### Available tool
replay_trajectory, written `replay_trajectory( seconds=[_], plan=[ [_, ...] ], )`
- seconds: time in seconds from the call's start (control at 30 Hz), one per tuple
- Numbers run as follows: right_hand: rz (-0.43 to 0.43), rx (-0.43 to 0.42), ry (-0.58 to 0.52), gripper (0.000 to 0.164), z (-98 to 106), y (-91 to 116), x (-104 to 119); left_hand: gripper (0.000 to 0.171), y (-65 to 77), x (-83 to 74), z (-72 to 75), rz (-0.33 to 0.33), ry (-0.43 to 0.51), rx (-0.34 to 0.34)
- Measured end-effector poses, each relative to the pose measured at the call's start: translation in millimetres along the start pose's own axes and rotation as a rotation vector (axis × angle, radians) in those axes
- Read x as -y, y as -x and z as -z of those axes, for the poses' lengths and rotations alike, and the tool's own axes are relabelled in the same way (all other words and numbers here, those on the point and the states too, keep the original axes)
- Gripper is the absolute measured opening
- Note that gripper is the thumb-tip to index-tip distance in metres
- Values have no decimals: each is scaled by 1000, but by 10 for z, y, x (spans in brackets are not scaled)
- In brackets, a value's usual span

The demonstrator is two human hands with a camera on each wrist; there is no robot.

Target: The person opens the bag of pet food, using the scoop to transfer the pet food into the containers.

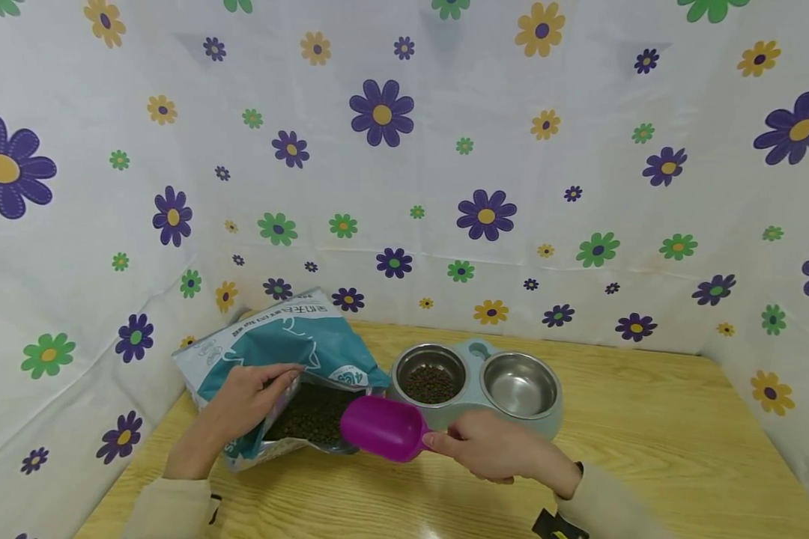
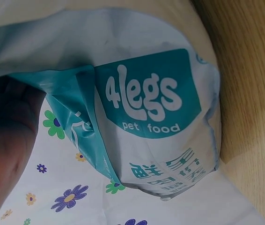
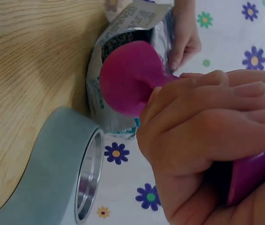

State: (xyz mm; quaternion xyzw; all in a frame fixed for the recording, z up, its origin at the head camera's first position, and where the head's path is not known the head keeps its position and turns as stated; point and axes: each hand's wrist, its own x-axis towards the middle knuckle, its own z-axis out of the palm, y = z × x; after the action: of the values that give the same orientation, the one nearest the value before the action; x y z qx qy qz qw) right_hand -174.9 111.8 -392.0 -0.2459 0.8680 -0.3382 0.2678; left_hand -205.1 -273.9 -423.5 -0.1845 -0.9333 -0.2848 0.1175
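My right hand (image 1: 495, 447) grips the handle of a magenta scoop (image 1: 386, 428); its curled fingers fill much of the right wrist view. No kibble shows in the part of the scoop's bowl facing the head camera. The scoop's front end overlaps the mouth of a teal and white pet food bag (image 1: 350, 340), which lies on its side with brown kibble (image 1: 310, 419) inside. At the bag's upper rim my left hand (image 1: 243, 400) holds the edge between thumb and fingers. In the left wrist view its fingers are partly hidden behind the bag's fold.
A pale blue-green double feeder (image 1: 472, 374) stands right of the bag. Its left steel bowl (image 1: 438, 350) holds kibble, and its right steel bowl (image 1: 520, 383) shows bare metal. Both stand on a wooden table (image 1: 654, 434). A flower-patterned cloth (image 1: 418, 172) hangs behind and along the sides.
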Motion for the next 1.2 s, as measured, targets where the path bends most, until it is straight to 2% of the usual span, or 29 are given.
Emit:
replay_trajectory(
  seconds=[0.3, 0.53, 0.67, 0.87, 1.2],
  plan=[
    [-84, -21, 148, 56, -137, -126, 346, 27, -5, 8, -6, 12, 10, 7],
    [-138, 24, 162, 54, -164, -286, 540, 27, -12, 9, -6, 17, 12, 2],
    [-130, 43, 131, 53, -201, -396, 552, 27, -4, 5, -6, 18, 14, 5],
    [-66, 48, 64, 61, -242, -498, 501, 26, 0, 12, -3, 4, 15, 2],
    [-9, 13, -50, 61, -373, -512, 335, 27, 9, 17, -4, -2, 11, -6]
  ],
)
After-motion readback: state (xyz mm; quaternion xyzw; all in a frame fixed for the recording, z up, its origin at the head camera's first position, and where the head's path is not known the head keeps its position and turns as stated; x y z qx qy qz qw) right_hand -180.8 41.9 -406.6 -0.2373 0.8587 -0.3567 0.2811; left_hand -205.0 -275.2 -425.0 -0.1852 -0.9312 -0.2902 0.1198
